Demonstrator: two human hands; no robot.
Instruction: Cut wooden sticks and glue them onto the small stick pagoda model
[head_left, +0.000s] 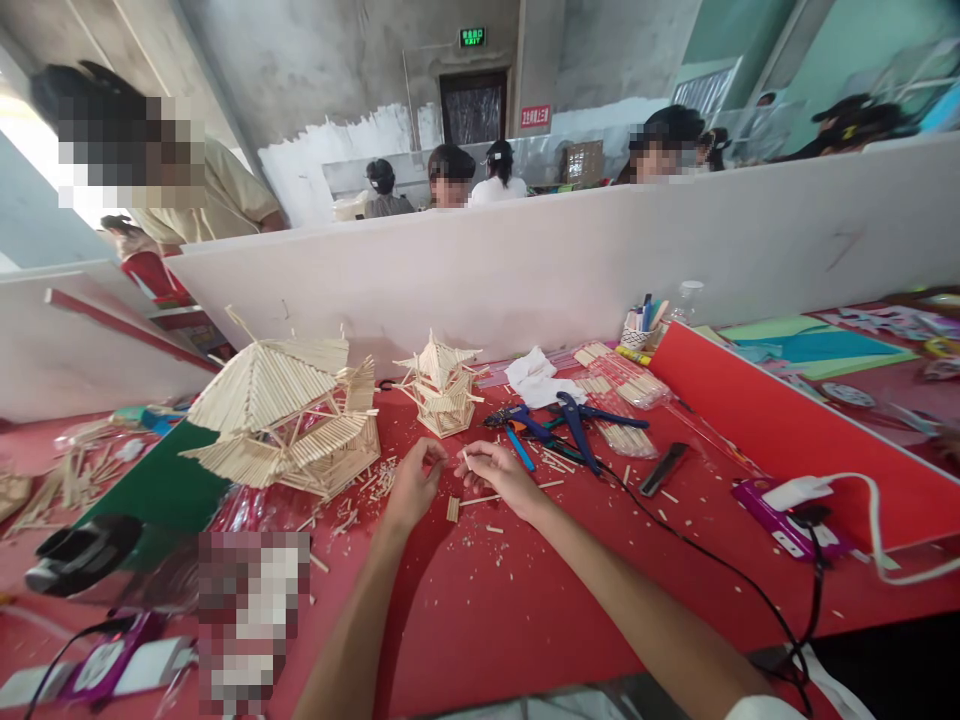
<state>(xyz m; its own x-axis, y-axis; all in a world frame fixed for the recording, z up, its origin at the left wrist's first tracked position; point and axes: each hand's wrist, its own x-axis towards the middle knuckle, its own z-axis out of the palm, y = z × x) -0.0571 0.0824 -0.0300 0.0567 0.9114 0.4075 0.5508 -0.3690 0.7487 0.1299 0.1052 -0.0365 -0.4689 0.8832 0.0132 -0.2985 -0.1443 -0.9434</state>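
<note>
Over the red table, my left hand (417, 482) is closed, fingers bent in near the thumb; whatever it may hold is too small to make out. Facing it, a short way to the right, my right hand (504, 478) pinches a short piece of wooden stick (466, 459). Just below the hands lie a small block of joined sticks (453, 509) and a longer thin stick (511, 494). Behind them stands a small stick-built pavilion (442, 395). A larger stick pavilion model (281, 400) is on the left, with scattered stick offcuts (371, 485) beside it.
To the right lie cutting pliers (577, 430), a blue pen (520, 449), white tissue (538, 377), bagged sticks (626, 430) and a dark-bladed cutter (664, 469). A black cable crosses the table towards a purple power strip (791, 520). A white partition (510, 265) runs behind; people are beyond it.
</note>
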